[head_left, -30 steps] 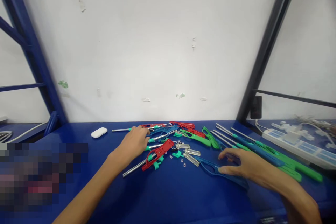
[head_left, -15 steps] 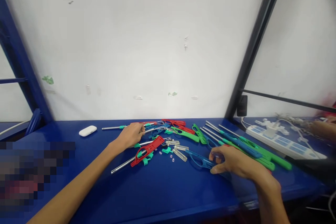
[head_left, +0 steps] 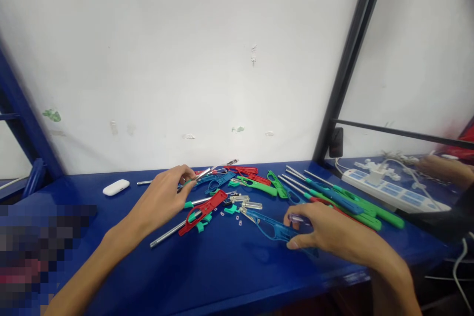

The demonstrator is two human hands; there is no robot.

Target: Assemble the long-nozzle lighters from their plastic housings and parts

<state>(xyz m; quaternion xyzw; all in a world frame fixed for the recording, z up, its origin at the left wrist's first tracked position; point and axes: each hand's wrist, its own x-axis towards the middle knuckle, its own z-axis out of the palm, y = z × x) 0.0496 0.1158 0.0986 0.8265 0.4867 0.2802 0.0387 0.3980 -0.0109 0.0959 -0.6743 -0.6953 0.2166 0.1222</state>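
My left hand (head_left: 172, 187) pinches a metal lighter tube (head_left: 203, 174) above the back of the pile, with thin wires trailing from its end. My right hand (head_left: 326, 227) is closed on a blue plastic lighter handle shell (head_left: 272, 226), lifted slightly off the table. A purplish piece (head_left: 299, 218) also shows between the right fingers; its kind is unclear. Between the hands lie a red handle shell (head_left: 207, 210) with a metal tube through it, green shells (head_left: 259, 185), clear and metal inserts (head_left: 252, 205) and small teal parts (head_left: 231, 209).
Long-nosed lighters (head_left: 344, 200) lie right of the pile. Beyond them is a white power strip (head_left: 392, 192) with plugs, and another person's hand (head_left: 440, 168). A white earbud case (head_left: 116, 187) sits at the left on the blue table (head_left: 207, 271). A wall (head_left: 185, 69) stands behind.
My left hand has lifted the metal tube and its wires from the pile. My right hand still holds the blue shell, now tilted higher. The view has shifted slightly right.
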